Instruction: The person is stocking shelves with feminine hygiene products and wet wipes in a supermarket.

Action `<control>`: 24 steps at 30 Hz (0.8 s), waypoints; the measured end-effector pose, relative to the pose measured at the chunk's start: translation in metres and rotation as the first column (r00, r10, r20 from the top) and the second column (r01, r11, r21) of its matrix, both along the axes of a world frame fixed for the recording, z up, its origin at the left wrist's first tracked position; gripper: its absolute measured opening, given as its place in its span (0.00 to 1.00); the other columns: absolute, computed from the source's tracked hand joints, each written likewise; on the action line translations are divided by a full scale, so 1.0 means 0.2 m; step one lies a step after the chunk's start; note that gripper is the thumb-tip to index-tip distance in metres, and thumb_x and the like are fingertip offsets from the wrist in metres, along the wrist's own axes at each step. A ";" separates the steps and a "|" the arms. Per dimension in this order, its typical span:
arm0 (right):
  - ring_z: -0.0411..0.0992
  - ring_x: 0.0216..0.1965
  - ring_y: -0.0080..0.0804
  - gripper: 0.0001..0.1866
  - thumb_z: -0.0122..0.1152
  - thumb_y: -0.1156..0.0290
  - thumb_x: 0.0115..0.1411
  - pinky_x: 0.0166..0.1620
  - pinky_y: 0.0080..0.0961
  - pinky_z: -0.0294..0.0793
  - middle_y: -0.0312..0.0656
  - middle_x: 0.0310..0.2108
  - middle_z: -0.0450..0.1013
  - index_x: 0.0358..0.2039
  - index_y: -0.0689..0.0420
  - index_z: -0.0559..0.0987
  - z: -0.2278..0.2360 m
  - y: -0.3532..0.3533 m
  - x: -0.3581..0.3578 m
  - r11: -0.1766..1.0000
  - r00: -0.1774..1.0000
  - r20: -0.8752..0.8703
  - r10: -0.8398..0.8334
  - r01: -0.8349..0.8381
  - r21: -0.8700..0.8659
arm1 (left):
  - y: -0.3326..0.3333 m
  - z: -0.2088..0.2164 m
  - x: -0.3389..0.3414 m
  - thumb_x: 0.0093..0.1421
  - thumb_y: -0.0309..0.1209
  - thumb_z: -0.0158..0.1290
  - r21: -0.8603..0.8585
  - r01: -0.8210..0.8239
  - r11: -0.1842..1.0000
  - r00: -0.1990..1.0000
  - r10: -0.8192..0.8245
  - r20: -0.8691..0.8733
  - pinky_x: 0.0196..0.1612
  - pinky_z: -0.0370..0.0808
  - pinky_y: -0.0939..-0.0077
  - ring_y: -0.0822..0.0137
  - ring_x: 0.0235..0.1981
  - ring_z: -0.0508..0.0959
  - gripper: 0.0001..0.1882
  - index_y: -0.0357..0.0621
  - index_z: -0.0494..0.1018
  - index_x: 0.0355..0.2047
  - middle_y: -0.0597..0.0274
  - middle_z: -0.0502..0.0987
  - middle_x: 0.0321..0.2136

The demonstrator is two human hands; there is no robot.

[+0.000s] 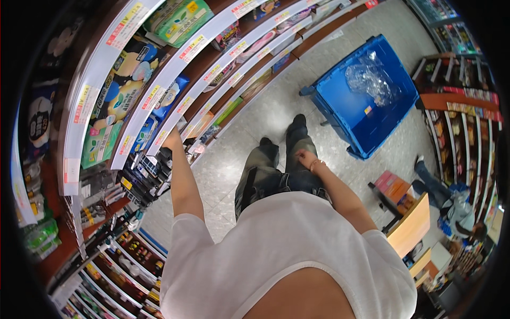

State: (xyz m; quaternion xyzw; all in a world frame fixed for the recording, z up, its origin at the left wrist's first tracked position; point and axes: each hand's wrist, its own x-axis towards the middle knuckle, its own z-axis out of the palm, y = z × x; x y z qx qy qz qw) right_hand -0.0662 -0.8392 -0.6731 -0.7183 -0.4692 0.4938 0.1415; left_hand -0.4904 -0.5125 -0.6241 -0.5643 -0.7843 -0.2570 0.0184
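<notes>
Our left grip (pixel 171 141) is in at the shelving on our left, by the near end of a white-fronted shelf (pixel 172 121) with price tags along its front edge; fingers hidden behind that edge, so we can't tell if it's grasping or released. Closest stock we can make out: glossy blue soft packs (pixel 169 99), sitting just behind that front edge, beside the hand. Next row up and outward: yellow-and-black printed packs (pixel 121 103) and a pale green soft pack (pixel 101 144) at the row's near end; a green-and-white soft pack (pixel 180 22) sits farther along. Our right grip (pixel 306 158) is down at the right thigh of our faded dark jeans (pixel 257 165), fingers look loosely curled; can't tell if fully closed. Thin bracelet (pixel 317 165) on that wrist. Ahead and right we've got a blue rectangular plastic crate (pixel 340 119), well apart from both hands, one corner pointing away from us. In it: crumpled clear plastic film (pixel 374 80), toward the far edge, plus a small pale label (pixel 368 110) nearer the crate's middle. Far right, another person (pixel 461 212) in jeans and a light top is by the opposite shelves (pixel 459 135).
</notes>
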 end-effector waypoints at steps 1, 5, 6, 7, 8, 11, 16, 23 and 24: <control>0.72 0.37 0.43 0.14 0.49 0.72 0.50 0.42 0.30 0.69 0.49 0.33 0.74 0.37 0.56 0.75 -0.02 -0.07 0.05 0.997 0.997 0.009 -0.072 0.072 -0.035 | -0.03 0.05 0.13 0.43 0.57 0.56 0.011 0.040 0.999 0.993 -0.041 0.113 0.51 0.63 0.55 0.47 0.49 0.67 0.39 0.41 0.67 0.48 0.44 0.68 0.48; 0.72 0.37 0.39 0.13 0.49 0.72 0.49 0.43 0.27 0.69 0.48 0.33 0.74 0.37 0.57 0.76 -0.03 -0.12 0.06 0.982 0.987 0.039 -0.159 0.162 -0.102 | -0.19 0.07 -0.02 0.43 0.53 0.57 0.048 -0.328 0.944 0.883 0.288 0.372 0.50 0.65 0.58 0.46 0.45 0.70 0.39 0.35 0.65 0.48 0.38 0.66 0.47; 0.72 0.37 0.38 0.13 0.49 0.72 0.49 0.43 0.27 0.69 0.48 0.32 0.74 0.36 0.57 0.76 -0.05 -0.16 0.09 0.967 0.973 0.074 -0.218 0.226 -0.119 | -0.24 0.12 0.09 0.43 0.50 0.58 -0.007 -0.416 0.909 0.783 0.362 0.506 0.50 0.66 0.59 0.47 0.44 0.71 0.39 0.32 0.64 0.49 0.36 0.65 0.47; 0.72 0.37 0.38 0.13 0.49 0.71 0.49 0.43 0.27 0.68 0.47 0.32 0.74 0.36 0.57 0.76 -0.04 -0.18 0.10 0.956 0.964 0.074 -0.254 0.262 -0.132 | -0.28 0.19 0.16 0.43 0.48 0.59 -0.066 -0.502 0.862 0.657 0.431 0.618 0.50 0.66 0.61 0.48 0.42 0.72 0.40 0.29 0.62 0.49 0.35 0.65 0.47; 0.72 0.37 0.38 0.13 0.49 0.71 0.49 0.43 0.27 0.68 0.47 0.32 0.74 0.36 0.57 0.76 -0.02 -0.15 0.08 0.962 0.970 0.060 -0.236 0.242 -0.129 | -0.33 0.17 0.07 0.43 0.48 0.59 -0.054 -0.520 0.852 0.657 0.439 0.613 0.50 0.66 0.61 0.48 0.42 0.72 0.40 0.29 0.62 0.49 0.35 0.65 0.47; 0.72 0.37 0.38 0.13 0.49 0.72 0.49 0.42 0.27 0.68 0.48 0.32 0.74 0.36 0.58 0.76 -0.02 -0.09 0.06 0.973 0.981 0.032 -0.194 0.196 -0.121 | -0.49 0.17 0.02 0.46 0.44 0.57 -0.145 -0.471 0.870 0.508 0.402 0.762 0.47 0.70 0.66 0.52 0.44 0.71 0.38 0.27 0.59 0.49 0.39 0.64 0.47; 0.71 0.40 0.42 0.16 0.49 0.73 0.51 0.44 0.31 0.69 0.50 0.36 0.73 0.41 0.58 0.73 0.01 -0.01 0.04 0.987 0.991 0.061 -0.121 0.127 -0.100 | -0.80 0.20 0.25 0.53 0.47 0.50 -0.342 0.134 0.930 -0.132 0.359 0.924 0.46 0.66 0.63 0.61 0.45 0.70 0.27 0.48 0.60 0.49 0.58 0.67 0.47; 0.61 0.53 0.38 0.43 0.70 0.65 0.42 0.53 0.28 0.61 0.45 0.52 0.60 0.56 0.55 0.56 0.61 0.33 -0.13 0.905 0.932 -0.359 0.039 0.119 0.409 | -0.82 0.43 0.91 0.52 0.55 0.48 -0.465 0.676 0.572 0.034 0.606 0.795 0.52 0.60 0.59 0.60 0.49 0.65 0.34 0.50 0.57 0.53 0.59 0.64 0.50; 0.57 0.55 0.36 0.48 0.70 0.68 0.41 0.55 0.29 0.59 0.45 0.54 0.57 0.58 0.56 0.51 0.63 0.36 -0.12 0.829 0.959 -0.247 0.137 0.025 0.558 | -0.82 0.42 0.99 0.52 0.55 0.48 -0.456 0.704 0.545 0.035 0.614 0.788 0.52 0.60 0.59 0.60 0.49 0.65 0.34 0.50 0.57 0.53 0.59 0.64 0.50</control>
